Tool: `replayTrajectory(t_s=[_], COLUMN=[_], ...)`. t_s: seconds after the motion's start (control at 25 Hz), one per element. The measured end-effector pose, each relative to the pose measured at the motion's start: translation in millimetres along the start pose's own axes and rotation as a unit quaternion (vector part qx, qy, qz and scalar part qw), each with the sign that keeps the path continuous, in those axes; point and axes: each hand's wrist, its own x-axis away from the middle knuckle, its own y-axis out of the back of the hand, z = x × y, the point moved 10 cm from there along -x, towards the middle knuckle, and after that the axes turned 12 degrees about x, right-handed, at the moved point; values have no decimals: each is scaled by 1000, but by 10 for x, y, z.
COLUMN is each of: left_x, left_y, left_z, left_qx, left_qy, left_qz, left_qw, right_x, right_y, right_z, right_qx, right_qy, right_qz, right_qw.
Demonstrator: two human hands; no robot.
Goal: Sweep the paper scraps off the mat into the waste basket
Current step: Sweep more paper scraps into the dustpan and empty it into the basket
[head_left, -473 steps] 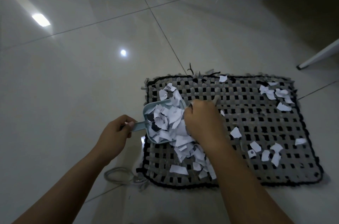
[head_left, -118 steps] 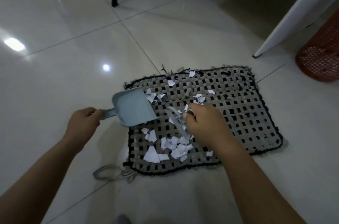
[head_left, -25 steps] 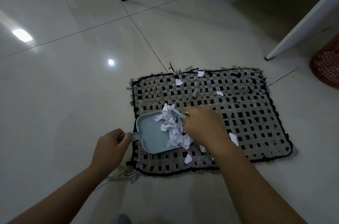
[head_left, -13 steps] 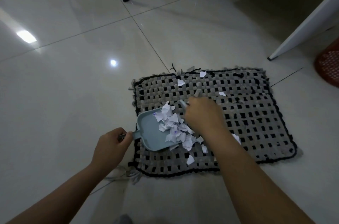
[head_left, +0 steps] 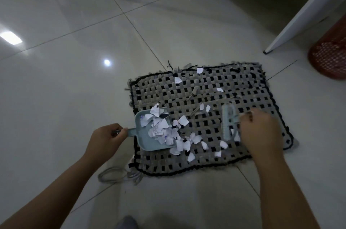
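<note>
Glossy pale floor tiles point(head_left: 56, 88) surround the woven mat point(head_left: 234, 86).

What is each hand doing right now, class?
Left hand: closed on the dustpan handle.
Right hand: closed on the brush, over the mat.

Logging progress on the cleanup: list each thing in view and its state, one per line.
Pale blue plastic dustpan: resting on mat, partly filled with scraps.
White paper scraps: some in dustpan, others loose on mat.
Grey-and-black woven mat: flat on floor, not yet clean.
Pale blue hand brush: held over mat.
Left hand: gripping dustpan handle.
Right hand: gripping brush.
Red mesh waste basket: upright, right of mat.
</note>
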Motion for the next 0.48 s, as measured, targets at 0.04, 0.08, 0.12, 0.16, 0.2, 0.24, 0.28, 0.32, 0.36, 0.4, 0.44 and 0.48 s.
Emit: replayTrajectory(t_s=[0.04,0.08,0.12,0.16,0.2,0.24,0.28,0.32,0.36,0.4,0.44,0.48], left_x=[-20,-39,-54,-64,-71,-72,-64,-46,-19,7,26,42], left_y=[7,12,22,24,24,17,-5,-43,-89,-131,-162,-182], left_z=[7,9,6,-1,-5,-9,-16,-26,-32,-32,-26,-16], left_qx=[-5,-11,-16,-20,-24,-25,-23,-19,-16,-13,-11,-9], left_qy=[-3,-6,-9,-13,-15,-17,-18,-21,-22,-21,-19,-17], left_qz=[8,16,24,33,39,44,50,56,61,65,65,64], left_qw=[1000,1000,1000,999,999,999,998,998,998,998,998,998], right_x=[-8,-3,14,43,79,116,164,214,261,301,334,372], right_y=[90,134,125,86,7,-90,-197,-293,-387,-472,-560,-629], right_z=[-229,-403,-510,-547,-531,-464,-363,-233,-94,45,179,322], right_qx=[-11,-14,-8,5,18,31,44,53,54,49,41,36], right_qy=[-37,-66,-86,-94,-91,-76,-57,-36,-14,5,22,42], right_qz=[-17,-22,-16,-6,5,14,24,30,34,39,46,55], right_qw=[999,997,996,996,996,996,997,997,998,998,998,997])
